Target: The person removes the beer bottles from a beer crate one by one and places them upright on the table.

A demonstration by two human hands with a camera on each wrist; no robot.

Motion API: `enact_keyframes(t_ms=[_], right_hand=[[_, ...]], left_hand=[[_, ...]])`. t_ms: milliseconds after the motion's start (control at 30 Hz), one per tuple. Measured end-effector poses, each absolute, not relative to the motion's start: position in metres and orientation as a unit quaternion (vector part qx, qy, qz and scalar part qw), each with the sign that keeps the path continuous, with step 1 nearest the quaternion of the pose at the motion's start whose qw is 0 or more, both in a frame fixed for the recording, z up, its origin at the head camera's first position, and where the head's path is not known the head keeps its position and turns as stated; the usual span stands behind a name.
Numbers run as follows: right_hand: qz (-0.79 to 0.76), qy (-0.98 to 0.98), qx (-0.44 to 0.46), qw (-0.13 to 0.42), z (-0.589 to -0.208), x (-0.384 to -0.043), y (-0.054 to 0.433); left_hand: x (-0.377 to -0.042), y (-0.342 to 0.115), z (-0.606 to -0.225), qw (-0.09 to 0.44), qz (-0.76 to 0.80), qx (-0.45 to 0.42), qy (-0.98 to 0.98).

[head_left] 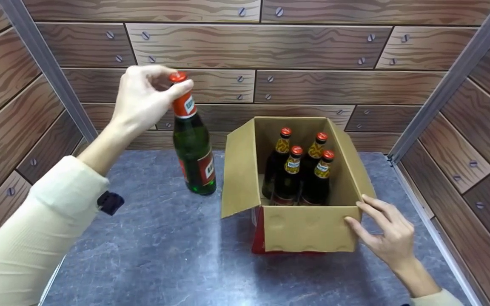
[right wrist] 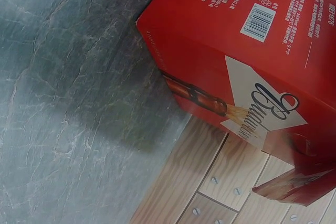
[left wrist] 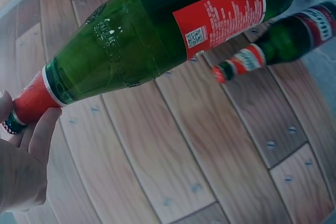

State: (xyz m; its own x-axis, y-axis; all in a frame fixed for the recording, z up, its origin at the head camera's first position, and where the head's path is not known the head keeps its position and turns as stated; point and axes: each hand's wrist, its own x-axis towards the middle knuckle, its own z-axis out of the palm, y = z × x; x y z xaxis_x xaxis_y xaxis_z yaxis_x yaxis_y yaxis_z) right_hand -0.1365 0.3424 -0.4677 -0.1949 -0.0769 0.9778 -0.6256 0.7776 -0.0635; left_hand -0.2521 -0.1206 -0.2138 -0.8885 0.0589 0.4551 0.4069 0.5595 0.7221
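Observation:
My left hand (head_left: 145,95) grips a green beer bottle (head_left: 194,146) by its red-wrapped neck, fingers and thumb just under the red cap. The bottle leans slightly, left of an open cardboard box (head_left: 309,227); whether its base touches the table I cannot tell. Inside the box, dark beer bottles (head_left: 292,168) with red caps and yellow neck labels stand upright. My right hand (head_left: 387,227) holds the box's near right corner, thumb on the front flap and fingertips at the side flap's edge. The right wrist view shows the box's red printed outside (right wrist: 236,40), but no hand.
Another green bottle (left wrist: 291,40) with a red-and-white neck label appears in the left wrist view. Under everything lies a grey marbled tabletop (head_left: 160,255). Wood-patterned walls (head_left: 253,44) enclose the back and sides. The box's left flap (head_left: 240,170) sticks outward.

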Motion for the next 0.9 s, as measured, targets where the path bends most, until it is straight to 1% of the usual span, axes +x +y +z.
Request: enact_keyframes(t_ms=[300,667,900], right_hand=[[0.235,-0.736,0.240,0.588,-0.466,-0.135,0.341],[0.233,-0.736,0.237,0.590,-0.468,-0.135,0.341],[0.236,-0.734,0.239,0.590,-0.467,-0.136,0.341]], left_hand=[[-0.266,-0.141,-0.254,0.201,-0.429,-0.109,-0.874],[-0.287,-0.152,-0.309,0.206,-0.427,-0.084,-0.876],[-0.303,-0.160,-0.342,0.211,-0.432,-0.054,-0.875]])
